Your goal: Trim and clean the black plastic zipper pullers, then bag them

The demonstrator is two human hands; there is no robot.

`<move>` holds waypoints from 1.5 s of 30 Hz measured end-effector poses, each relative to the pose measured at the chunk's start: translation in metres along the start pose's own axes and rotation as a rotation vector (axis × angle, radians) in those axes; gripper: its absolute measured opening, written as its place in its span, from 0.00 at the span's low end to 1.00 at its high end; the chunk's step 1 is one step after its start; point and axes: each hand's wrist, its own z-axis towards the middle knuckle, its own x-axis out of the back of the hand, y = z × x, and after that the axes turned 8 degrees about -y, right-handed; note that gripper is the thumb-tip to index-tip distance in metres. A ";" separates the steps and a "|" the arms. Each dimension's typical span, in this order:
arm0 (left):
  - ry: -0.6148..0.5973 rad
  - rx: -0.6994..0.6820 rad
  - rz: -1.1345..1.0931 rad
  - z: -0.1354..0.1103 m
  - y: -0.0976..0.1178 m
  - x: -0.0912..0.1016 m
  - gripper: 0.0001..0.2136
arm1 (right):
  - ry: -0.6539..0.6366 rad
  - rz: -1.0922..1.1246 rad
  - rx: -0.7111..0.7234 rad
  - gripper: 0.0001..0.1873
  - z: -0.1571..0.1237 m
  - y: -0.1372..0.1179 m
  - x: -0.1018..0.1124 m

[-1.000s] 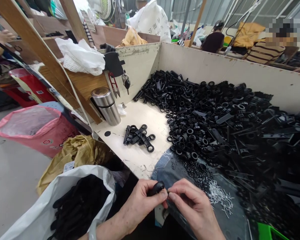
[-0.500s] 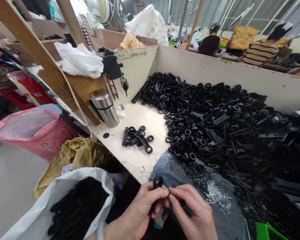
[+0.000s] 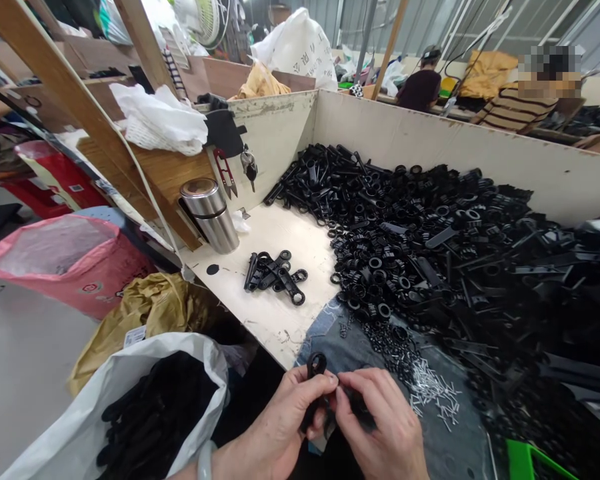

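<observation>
My left hand (image 3: pixel 293 417) is closed around a black plastic part with a ring-shaped end (image 3: pixel 317 363); the ring sticks up above the thumb. Close against it, my right hand (image 3: pixel 380 417) has its thumb and forefinger pinched together at the part's side. What lies between those fingertips is hidden or too small to make out. Beneath and beyond the hands is a dark denim cloth (image 3: pixel 333 330), with small black pieces (image 3: pixel 387 343) and a scatter of silver pins (image 3: pixel 435 390) on it. Several similar black parts with ringed ends (image 3: pixel 275 273) lie in a small heap on the pale tabletop.
A large pile of black plastic parts (image 3: pixel 405 227) fills the table's right side. A steel flask (image 3: pixel 215 223) stands at the left edge. Below left is a white sack (image 3: pixel 105 373) holding black parts, beside a pink bag (image 3: pixel 100 287). A green tray (image 3: pixel 530 460) sits lower right.
My right hand has shifted slightly to the left and rolled a little, its fingers staying at the black part. My left hand keeps its grip almost unmoved.
</observation>
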 end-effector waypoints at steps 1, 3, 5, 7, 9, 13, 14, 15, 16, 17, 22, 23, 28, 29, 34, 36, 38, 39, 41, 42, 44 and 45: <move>-0.015 0.011 0.000 0.000 -0.001 0.000 0.16 | -0.005 0.003 -0.013 0.05 0.000 0.000 0.000; -0.056 0.041 -0.006 -0.002 0.001 0.000 0.16 | -0.042 0.029 -0.039 0.04 0.001 0.003 0.002; -0.109 0.085 -0.034 -0.004 0.005 0.000 0.14 | -0.093 0.073 -0.073 0.04 0.002 0.007 0.006; -0.202 0.147 -0.089 -0.006 0.011 0.001 0.12 | -0.118 0.100 -0.103 0.03 0.003 0.012 0.012; -0.285 0.199 -0.150 -0.007 0.018 0.003 0.15 | -0.115 0.100 -0.124 0.03 0.004 0.017 0.018; -0.288 0.186 -0.152 -0.009 0.024 0.007 0.13 | -0.131 0.127 -0.105 0.03 0.006 0.016 0.024; -0.282 0.157 -0.132 -0.009 0.023 0.007 0.12 | -0.144 0.143 -0.092 0.04 0.006 0.015 0.023; -0.277 0.124 -0.113 -0.009 0.021 0.007 0.11 | -0.154 0.155 -0.079 0.04 0.006 0.012 0.021; -0.269 0.091 -0.093 -0.009 0.020 0.007 0.11 | -0.161 0.162 -0.069 0.03 0.006 0.010 0.019; -0.253 0.066 -0.075 -0.008 0.017 0.007 0.12 | -0.166 0.163 -0.062 0.04 0.006 0.008 0.016; -0.207 -0.005 0.026 -0.007 0.008 0.005 0.19 | -0.161 0.149 -0.046 0.05 0.006 0.006 0.008; -0.211 -0.025 0.033 -0.007 0.007 0.004 0.19 | -0.156 0.144 -0.043 0.05 0.006 0.007 0.007; -0.202 -0.080 0.057 -0.012 0.007 0.000 0.16 | -0.141 0.078 -0.030 0.05 0.008 0.008 0.007; -0.203 -0.086 0.072 -0.012 0.008 0.000 0.16 | -0.144 0.064 -0.027 0.05 0.008 0.008 0.007; -0.177 -0.069 0.145 -0.014 0.012 -0.004 0.17 | -0.159 -0.032 0.033 0.07 0.005 0.008 0.004; -0.163 -0.062 0.164 -0.014 0.013 -0.006 0.18 | -0.172 -0.061 0.069 0.08 0.003 0.010 0.002; -0.148 -0.054 0.181 -0.014 0.012 -0.006 0.18 | -0.195 -0.072 0.087 0.09 -0.001 0.012 0.000; -0.139 -0.048 0.189 -0.014 0.011 -0.005 0.18 | -0.213 -0.073 0.089 0.09 -0.003 0.013 -0.001; -0.120 -0.049 0.201 -0.012 0.007 -0.001 0.18 | -0.251 -0.070 0.087 0.09 -0.007 0.017 -0.004; -0.113 -0.052 0.202 -0.011 0.005 0.001 0.17 | -0.270 -0.067 0.087 0.09 -0.009 0.018 -0.005; -0.102 -0.060 0.196 -0.009 0.000 0.005 0.16 | -0.302 -0.065 0.093 0.10 -0.012 0.021 -0.007; -0.101 -0.063 0.189 -0.008 -0.002 0.006 0.16 | -0.308 -0.068 0.102 0.10 -0.012 0.022 -0.008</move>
